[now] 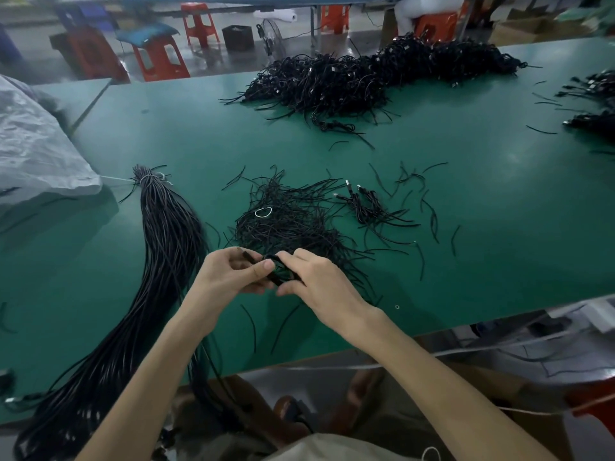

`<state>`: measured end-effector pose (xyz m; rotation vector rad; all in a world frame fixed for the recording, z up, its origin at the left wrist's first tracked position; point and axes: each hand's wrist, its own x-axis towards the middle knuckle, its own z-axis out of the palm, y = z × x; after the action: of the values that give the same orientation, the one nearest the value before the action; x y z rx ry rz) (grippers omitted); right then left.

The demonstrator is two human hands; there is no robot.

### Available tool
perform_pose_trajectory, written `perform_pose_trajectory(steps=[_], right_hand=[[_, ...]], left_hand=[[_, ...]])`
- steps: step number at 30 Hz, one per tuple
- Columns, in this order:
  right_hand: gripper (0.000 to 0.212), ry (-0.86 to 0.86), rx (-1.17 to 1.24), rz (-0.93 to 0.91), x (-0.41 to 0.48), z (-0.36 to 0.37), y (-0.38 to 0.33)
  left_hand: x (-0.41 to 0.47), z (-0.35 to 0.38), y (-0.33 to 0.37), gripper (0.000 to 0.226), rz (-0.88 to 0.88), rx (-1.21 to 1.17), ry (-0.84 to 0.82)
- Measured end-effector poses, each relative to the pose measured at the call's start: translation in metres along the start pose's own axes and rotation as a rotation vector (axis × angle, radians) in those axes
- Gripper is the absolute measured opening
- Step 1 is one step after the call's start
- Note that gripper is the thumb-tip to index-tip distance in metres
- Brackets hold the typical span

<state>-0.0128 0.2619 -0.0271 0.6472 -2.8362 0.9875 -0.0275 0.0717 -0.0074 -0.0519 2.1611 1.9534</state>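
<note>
Left hand and right hand both pinched the cable coil, which looked light, floppy and springy, so probably best held across its middle.

A: The black cable you hold is thin and matte, folded back on itself into a small bundle of loops.

B: You keep it over the near part of the surface, pinched from both sides, with your left hand on one end and your right hand on the other.

A: One short end sticks out past your left fingers, slanting away from you.
</note>
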Motion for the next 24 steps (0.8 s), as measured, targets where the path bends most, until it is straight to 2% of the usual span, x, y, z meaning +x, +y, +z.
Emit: perform_pose_trajectory(steps=[3,8,16,19,22,24], right_hand=[[0.044,-0.057,-0.201,-0.106,-0.002,-0.001,-0.003],[0.026,-0.088,-0.311,-0.134,-0.005,-0.004,0.0],[0.04,-0.147,-0.397,-0.241,-0.018,0.007,0.005],[0.036,-0.077,-0.426,-0.299,-0.019,0.007,0.001],[0.03,0.005,-0.431,-0.347,-0.017,0.006,-0.002],[0.028,0.04,-0.464,-0.349,-0.016,0.005,-0.002]], left_hand=[[0.0,0.001,0.001,0.037,0.005,0.018,-0.049],[0.001,-0.001,0.004,0.038,-0.039,0.146,-0.12],[0.004,-0.013,0.01,0.032,-0.153,0.484,-0.417],[-0.002,-0.009,0.015,0.038,-0.11,0.65,-0.564],[-0.008,-0.003,0.012,0.055,-0.076,0.635,-0.655],[-0.008,-0.002,0.006,0.052,-0.038,0.569,-0.659]])
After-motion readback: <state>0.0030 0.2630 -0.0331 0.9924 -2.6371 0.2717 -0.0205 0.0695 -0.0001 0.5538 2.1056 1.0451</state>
